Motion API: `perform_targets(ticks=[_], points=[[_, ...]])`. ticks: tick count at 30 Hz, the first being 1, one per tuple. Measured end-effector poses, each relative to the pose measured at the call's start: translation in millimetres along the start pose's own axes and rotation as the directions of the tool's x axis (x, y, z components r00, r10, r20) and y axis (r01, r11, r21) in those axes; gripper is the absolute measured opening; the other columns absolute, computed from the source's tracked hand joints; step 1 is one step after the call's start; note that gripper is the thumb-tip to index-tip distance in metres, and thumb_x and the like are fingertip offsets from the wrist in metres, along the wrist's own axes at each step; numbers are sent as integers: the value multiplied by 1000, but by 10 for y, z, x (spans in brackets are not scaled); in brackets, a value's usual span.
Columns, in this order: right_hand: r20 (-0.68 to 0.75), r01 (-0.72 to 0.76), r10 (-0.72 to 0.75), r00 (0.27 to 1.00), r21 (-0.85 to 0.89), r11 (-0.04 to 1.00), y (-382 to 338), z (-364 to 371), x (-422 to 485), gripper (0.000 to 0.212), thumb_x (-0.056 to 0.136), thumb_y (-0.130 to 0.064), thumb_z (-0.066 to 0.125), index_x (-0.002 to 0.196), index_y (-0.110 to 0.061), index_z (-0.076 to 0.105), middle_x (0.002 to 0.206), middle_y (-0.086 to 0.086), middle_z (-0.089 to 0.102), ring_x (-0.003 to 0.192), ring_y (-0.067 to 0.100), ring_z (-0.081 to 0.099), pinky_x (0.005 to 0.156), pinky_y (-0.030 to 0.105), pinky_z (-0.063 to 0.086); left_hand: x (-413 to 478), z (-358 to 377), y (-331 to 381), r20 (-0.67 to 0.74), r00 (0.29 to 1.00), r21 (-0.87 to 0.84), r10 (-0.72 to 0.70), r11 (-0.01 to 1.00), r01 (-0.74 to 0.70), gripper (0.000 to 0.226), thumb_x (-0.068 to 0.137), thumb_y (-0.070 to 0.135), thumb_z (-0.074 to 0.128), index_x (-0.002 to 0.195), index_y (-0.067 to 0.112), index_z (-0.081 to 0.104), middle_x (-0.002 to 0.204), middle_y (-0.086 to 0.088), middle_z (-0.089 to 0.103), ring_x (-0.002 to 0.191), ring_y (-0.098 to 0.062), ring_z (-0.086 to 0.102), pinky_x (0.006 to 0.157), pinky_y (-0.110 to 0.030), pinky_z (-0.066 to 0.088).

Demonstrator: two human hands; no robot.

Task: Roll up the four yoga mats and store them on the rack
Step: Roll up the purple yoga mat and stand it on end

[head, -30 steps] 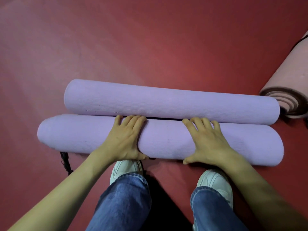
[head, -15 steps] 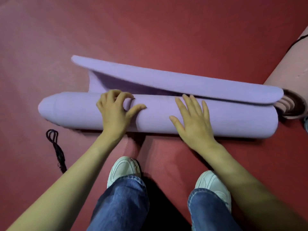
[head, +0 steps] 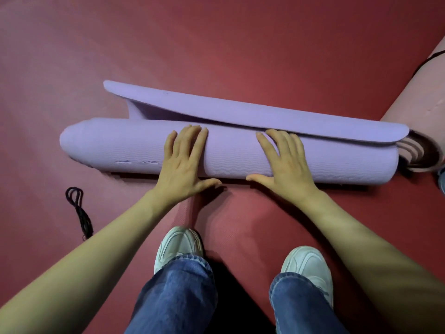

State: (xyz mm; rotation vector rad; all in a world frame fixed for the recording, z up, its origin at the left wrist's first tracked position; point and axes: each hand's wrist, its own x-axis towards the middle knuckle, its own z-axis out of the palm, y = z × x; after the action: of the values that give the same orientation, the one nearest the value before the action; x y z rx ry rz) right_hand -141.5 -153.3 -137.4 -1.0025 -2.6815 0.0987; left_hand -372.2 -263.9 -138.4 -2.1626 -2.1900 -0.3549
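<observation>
A purple yoga mat [head: 115, 150] lies across the red floor in front of me, rolled into a thick tube. Its last free end [head: 240, 114] curls up and over the far side of the roll as a loose flap. My left hand [head: 185, 162] lies flat on the middle of the roll, fingers spread, thumb at the near lower edge. My right hand [head: 286, 165] rests the same way further right, its fingertips under the flap's edge. A pink rolled mat [head: 419, 100] touches the purple roll's right end, with its spiral end [head: 416, 150] facing me.
A black cord [head: 79, 210] lies looped on the floor at the near left. My white shoes [head: 179, 244] [head: 305, 263] stand just behind the roll. The red floor [head: 216, 44] stretches away beyond the mat. No rack is in view.
The roll has gone forward, away from my feet. The far curl opened into a loose flap over the roll. My left hand went from curled to flat.
</observation>
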Motion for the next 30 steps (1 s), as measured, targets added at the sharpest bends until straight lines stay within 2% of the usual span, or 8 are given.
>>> perform_targets(ticks=[5,9,12,15,18,21,25,30], points=[[-16,-116,115,993,-85,990,-142,47,-17,79,82,-56,50,146,-14,30,149,17,34,139,30,23,114,47,6,263,-41,-97,105,994,113,12,993,-24,133,39,71,78,140,-4,33,131,-24,45,121,-36,33,107,-52,15],[181,-121,151,972,-168,978,-116,-17,133,133,47,-64,80,151,-14,13,156,17,16,144,31,9,112,48,-12,408,-94,-145,138,990,106,12,994,-27,130,32,71,80,132,-1,38,129,-23,47,118,-38,41,105,-53,22],[280,-102,177,943,-264,959,-96,-63,283,140,42,-53,88,152,-13,10,155,18,15,144,33,12,113,53,-2,529,-153,-175,176,984,124,28,991,-50,126,30,72,78,126,-2,41,127,-23,47,117,-39,44,103,-59,27],[227,-81,162,960,-331,940,-56,-28,366,134,33,-38,93,144,-11,24,144,22,35,133,35,33,107,59,21,584,-181,-155,199,979,159,30,985,-63,122,32,69,79,124,-2,42,124,-23,48,113,-38,46,100,-60,30],[150,-55,103,983,-293,954,-26,-2,350,129,24,-32,92,135,-10,32,132,23,46,120,31,37,98,59,31,562,-188,-138,179,983,153,37,986,-65,114,36,65,78,122,-2,45,118,-22,51,106,-37,49,96,-58,34],[93,-42,69,993,-267,963,-63,-19,296,124,23,-29,90,132,-9,35,126,22,50,113,28,34,96,56,33,480,-220,-128,167,985,144,32,988,-56,110,36,62,77,120,-2,46,116,-22,52,102,-37,51,94,-55,36],[112,-5,33,993,-246,969,-248,-38,70,123,22,-28,88,132,-9,36,126,21,50,114,29,36,96,52,23,143,-270,-91,169,986,113,15,993,-35,105,39,64,70,117,-1,46,113,-20,54,100,-35,51,91,-52,38],[166,18,14,986,-191,981,-539,-157,-324,120,24,-26,88,132,-8,38,125,21,51,115,31,38,95,55,24,-395,-364,46,160,987,60,-11,998,1,103,41,65,71,117,-2,51,114,-21,55,103,-31,45,90,-52,38]])
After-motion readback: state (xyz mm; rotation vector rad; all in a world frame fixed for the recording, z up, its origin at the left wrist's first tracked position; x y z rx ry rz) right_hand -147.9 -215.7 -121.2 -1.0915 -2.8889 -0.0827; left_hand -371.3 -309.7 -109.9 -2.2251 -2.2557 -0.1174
